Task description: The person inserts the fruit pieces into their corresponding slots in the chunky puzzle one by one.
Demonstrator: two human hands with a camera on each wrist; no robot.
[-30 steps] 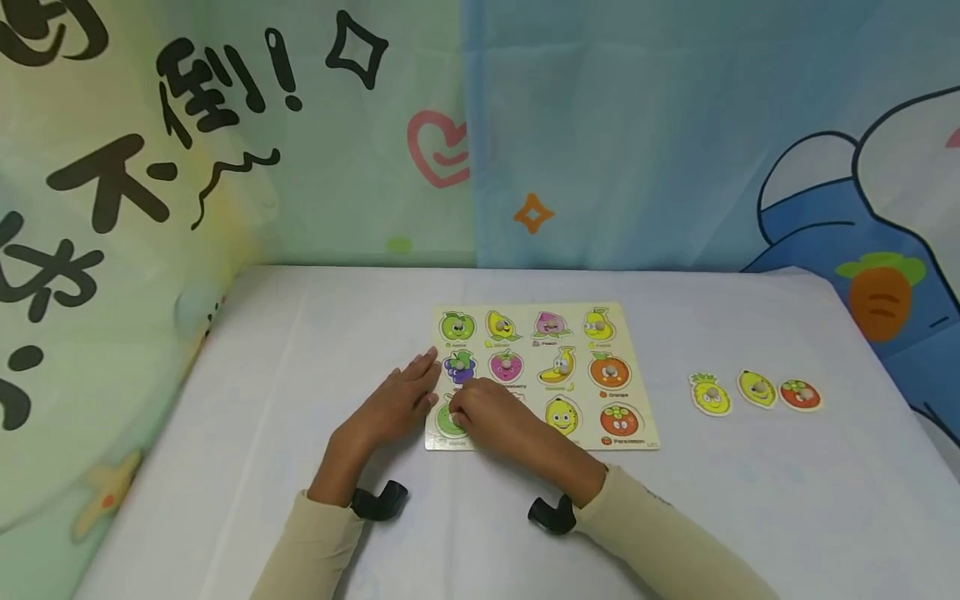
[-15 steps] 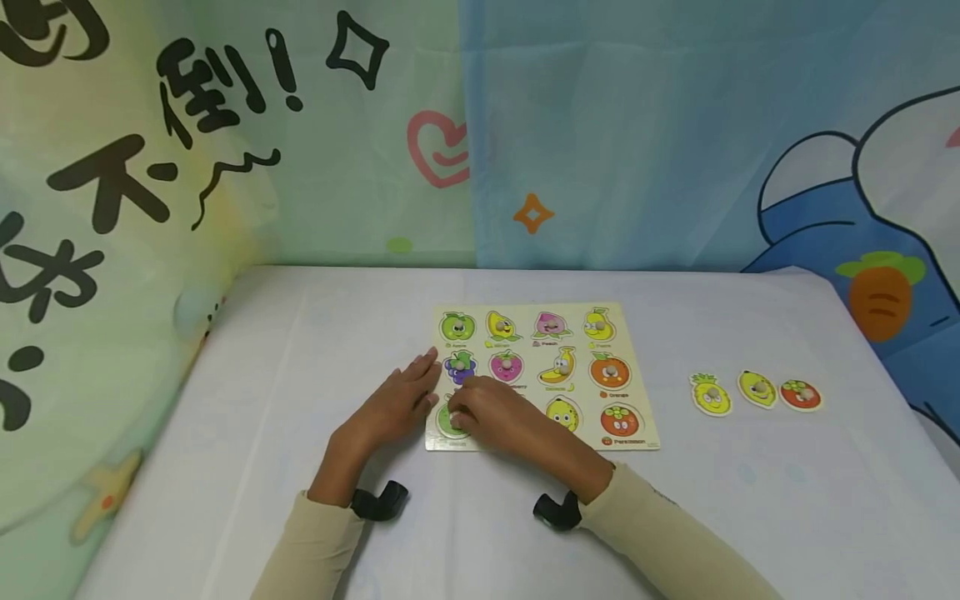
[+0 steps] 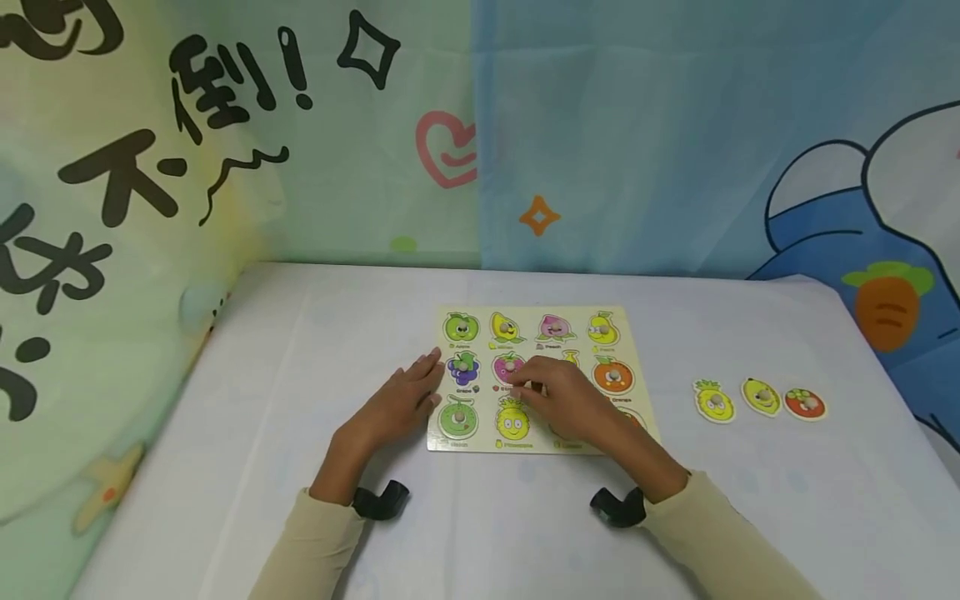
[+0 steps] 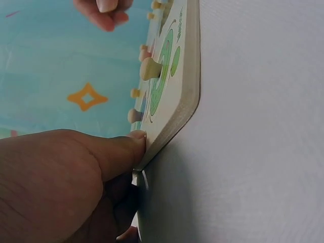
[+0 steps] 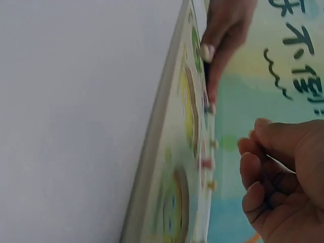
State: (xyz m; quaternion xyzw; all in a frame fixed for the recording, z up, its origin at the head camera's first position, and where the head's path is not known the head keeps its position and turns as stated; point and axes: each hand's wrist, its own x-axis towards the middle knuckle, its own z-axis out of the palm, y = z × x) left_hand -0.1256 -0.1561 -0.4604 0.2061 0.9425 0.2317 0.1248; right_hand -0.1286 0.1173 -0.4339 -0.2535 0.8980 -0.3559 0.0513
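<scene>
A: The left hand (image 3: pixel 395 406) lies flat on the white table (image 3: pixel 247 467), nearest to us, with straight fingers pressing against the left edge of the puzzle board (image 3: pixel 647 421). It holds nothing; the left wrist view shows the thumb (image 4: pixel 121 149) touching the board's edge.

B: And the right hand (image 3: pixel 573 402)?

A: It is over the middle of the board, fingers loosely curled, empty as far as I can see. It hovers just right of the strawberry piece (image 3: pixel 508 366) and covers some of the fruits under it. The two hands are apart.

B: How would the pieces handle, in your opinion?

A: I judge them as thin, stiff wood, light and not fragile. Each has a small round peg (image 4: pixel 150 69) standing up, so a pinch on the peg is the best hold; the flat edges sit in the board and give little grip.

B: And farther away?

A: Three loose pieces, a pineapple (image 3: pixel 713 401), a lemon (image 3: pixel 762 396) and a red persimmon (image 3: pixel 806 403), lie in a row on the table, well apart to the right of the board.
</scene>
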